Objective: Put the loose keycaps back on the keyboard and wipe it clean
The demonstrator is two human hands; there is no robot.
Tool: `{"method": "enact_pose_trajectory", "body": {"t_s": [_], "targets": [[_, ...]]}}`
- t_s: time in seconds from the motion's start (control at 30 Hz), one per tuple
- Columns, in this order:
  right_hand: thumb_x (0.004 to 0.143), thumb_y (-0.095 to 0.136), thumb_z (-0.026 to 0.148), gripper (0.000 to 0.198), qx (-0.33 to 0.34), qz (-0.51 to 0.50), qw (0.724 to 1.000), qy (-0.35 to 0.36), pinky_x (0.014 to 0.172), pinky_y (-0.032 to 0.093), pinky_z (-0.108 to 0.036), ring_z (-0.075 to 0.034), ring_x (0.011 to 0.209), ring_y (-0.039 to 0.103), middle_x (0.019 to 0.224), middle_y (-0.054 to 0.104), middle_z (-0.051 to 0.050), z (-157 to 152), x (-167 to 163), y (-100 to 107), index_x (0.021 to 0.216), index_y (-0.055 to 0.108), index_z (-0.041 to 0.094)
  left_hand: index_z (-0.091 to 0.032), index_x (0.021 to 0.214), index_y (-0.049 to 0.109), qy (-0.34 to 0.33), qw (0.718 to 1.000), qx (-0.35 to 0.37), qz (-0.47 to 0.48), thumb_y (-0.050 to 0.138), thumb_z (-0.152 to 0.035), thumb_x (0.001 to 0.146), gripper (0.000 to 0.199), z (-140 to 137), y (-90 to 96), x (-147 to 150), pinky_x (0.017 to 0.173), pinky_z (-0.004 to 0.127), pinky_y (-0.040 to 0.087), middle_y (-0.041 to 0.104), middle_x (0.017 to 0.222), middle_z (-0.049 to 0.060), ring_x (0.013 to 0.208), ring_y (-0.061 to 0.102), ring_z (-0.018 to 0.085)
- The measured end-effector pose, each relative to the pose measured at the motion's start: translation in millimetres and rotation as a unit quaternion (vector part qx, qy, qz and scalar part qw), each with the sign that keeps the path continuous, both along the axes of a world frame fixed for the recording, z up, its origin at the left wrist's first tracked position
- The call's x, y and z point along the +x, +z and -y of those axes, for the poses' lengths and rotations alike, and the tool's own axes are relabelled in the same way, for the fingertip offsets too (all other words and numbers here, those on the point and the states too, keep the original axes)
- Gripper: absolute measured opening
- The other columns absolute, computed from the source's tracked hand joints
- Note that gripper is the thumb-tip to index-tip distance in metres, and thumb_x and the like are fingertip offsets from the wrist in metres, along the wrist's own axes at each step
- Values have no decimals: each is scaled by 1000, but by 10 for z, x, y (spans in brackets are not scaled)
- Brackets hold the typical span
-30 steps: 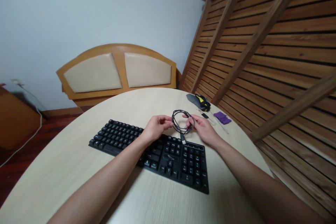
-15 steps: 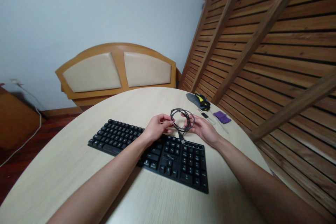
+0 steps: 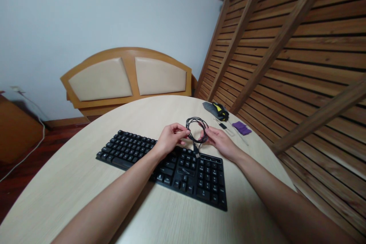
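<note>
A black USB cable [image 3: 196, 119] is coiled into a round loop above the back edge of the keyboard. My left hand [image 3: 172, 137] pinches the coil's left side between thumb and fingers. On the opposite side, my right hand [image 3: 219, 141] grips the coil, thumb in front and fingers partly hidden behind. The USB plug [image 3: 197, 152] dangles from the bottom of the loop over the keys. Beneath my left forearm lies the black keyboard [image 3: 211, 177], set at a slant, with part of its middle covered by the arm.
At the far right of the round table [image 3: 177, 221] lie a grey and black-yellow bundle [image 3: 219, 110], a small black piece with a pale cord [image 3: 223, 126] and a purple cloth [image 3: 241, 127]. A slatted wooden panel [image 3: 286, 65] rises on the right; a padded headboard [image 3: 128, 72] stands behind.
My right hand has closed from a looser hold, its thumb now pressing on the coil's right side. The loop looks slightly narrower, and the plug has shifted a little.
</note>
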State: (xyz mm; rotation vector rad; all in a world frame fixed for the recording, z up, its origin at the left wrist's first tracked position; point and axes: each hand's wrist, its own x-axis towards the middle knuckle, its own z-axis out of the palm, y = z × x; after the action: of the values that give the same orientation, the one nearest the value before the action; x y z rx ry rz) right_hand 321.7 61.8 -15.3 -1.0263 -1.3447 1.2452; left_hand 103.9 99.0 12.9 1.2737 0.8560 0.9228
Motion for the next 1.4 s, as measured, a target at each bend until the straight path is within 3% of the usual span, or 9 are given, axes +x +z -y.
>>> {"method": "enact_pose_trajectory", "body": {"t_s": [0.2,0.33,0.43,0.53,0.7,0.9,1.07,1.23,1.4], "targets": [[85,65,62,45,36,37,998,-24,78,51,-31,-17,77,62,80,68,-4,-4,-11,24,78,68,18,-11,83,71,5,1000,8,-15,82,-36,78,27,33,21,42,56,20,54,68,73,3,65,66,13],[86,63,62,45,50,58,996,-43,78,51,-32,-17,76,63,78,68,-4,-9,-19,30,77,66,18,-11,88,70,2,1000,7,-28,82,-22,78,19,60,7,80,56,20,54,69,84,4,63,64,10],[86,63,61,44,45,61,996,-54,76,52,-31,-17,74,63,77,67,-3,-21,-17,11,78,66,17,-13,92,65,-3,999,5,-34,85,-7,67,33,88,-18,90,54,19,52,69,93,3,57,62,8],[85,65,60,43,36,47,997,-56,75,53,-31,-16,73,63,77,65,-2,-28,-16,-3,87,69,17,-16,94,54,-14,999,-11,-29,85,-2,66,44,121,-47,92,52,19,51,68,83,0,53,61,8],[85,66,59,48,39,47,996,-57,77,54,-33,-16,73,63,77,64,-1,-24,-16,1,108,71,17,-20,99,45,-20,998,-17,-59,84,-3,69,52,117,-55,65,48,17,45,67,66,-4,48,59,10],[84,67,60,56,34,41,997,-61,75,54,-33,-17,76,64,79,66,-2,-37,-5,-16,122,68,18,-14,100,60,16,994,11,-109,78,-3,72,35,-42,-5,-71,45,16,42,64,62,-4,44,56,8],[87,63,58,53,30,41,997,-60,73,53,-31,-17,78,64,82,65,-2,-44,6,-29,123,66,18,-13,90,69,39,990,24,-130,75,-6,73,20,-146,25,-157,48,18,47,62,68,-3,47,56,7],[88,62,59,53,33,56,996,-63,69,52,-30,-17,76,63,80,66,-2,-27,-2,-2,120,66,17,-13,81,69,-8,992,11,-127,76,-11,75,9,-86,63,-132,45,16,45,57,59,-5,45,52,7],[88,63,59,52,41,56,996,-58,69,51,-28,-16,75,62,80,65,-2,-13,-10,17,118,67,17,-13,76,63,-40,992,0,-124,79,-20,77,18,-3,93,-70,45,16,45,59,59,-4,46,54,7]]}}
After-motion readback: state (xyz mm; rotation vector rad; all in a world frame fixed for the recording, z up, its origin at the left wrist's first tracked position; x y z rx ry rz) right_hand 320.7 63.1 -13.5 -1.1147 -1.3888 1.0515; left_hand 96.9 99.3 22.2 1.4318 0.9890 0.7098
